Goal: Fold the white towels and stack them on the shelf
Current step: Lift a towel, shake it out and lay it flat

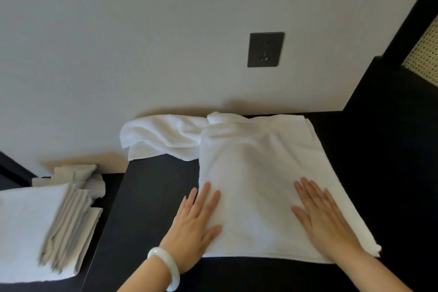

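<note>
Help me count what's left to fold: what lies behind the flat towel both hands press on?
A crumpled white towel lies behind the flat towel, against the wall. Its right end is hidden by the flat towel.

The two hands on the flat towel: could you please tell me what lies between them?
In the head view, only white towel lies between the left hand and the right hand. Both rest flat on it.
</note>
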`<state>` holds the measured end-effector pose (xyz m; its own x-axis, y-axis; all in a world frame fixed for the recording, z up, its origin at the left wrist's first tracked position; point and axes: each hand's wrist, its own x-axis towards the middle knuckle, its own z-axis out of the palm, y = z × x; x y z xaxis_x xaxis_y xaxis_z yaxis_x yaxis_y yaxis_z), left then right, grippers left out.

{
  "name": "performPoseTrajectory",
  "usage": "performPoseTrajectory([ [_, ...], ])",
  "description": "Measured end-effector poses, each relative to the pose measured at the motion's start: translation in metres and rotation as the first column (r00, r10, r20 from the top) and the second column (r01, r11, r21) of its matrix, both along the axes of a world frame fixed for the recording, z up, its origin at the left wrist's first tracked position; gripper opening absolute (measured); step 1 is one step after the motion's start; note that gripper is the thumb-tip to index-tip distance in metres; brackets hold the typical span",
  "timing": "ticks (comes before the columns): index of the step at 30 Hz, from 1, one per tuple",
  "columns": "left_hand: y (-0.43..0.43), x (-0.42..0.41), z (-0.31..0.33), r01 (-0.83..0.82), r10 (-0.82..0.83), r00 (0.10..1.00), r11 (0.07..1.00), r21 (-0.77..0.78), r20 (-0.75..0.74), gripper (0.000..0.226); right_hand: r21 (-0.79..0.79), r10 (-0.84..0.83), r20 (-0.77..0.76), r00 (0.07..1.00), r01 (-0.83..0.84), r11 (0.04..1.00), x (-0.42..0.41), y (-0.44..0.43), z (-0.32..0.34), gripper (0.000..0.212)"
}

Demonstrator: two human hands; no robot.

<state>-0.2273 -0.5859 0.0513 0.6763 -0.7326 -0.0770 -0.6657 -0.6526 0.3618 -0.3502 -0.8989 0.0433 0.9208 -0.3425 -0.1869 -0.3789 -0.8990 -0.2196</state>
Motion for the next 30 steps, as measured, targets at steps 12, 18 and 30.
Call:
performPoseTrajectory([
  [12,-0.054,0.147,0.041,-0.206,0.208,0.978,0.973,0.101,-0.010,0.088,0.178,-0.051,0.229,0.972,0.010,0.984,0.089,0.022,0.003,0.064],
  [18,-0.066,0.175,0.026,-0.033,0.033,0.999,0.965,0.261,0.004,0.094,0.121,-0.023,0.216,0.976,-0.003,0.993,0.085,-0.005,-0.009,0.075],
  [30,0.003,0.207,0.015,-0.560,0.550,0.824,0.827,0.048,0.139,0.037,0.036,-0.032,0.178,0.984,0.026,0.999,0.068,-0.029,-0.003,0.068],
])
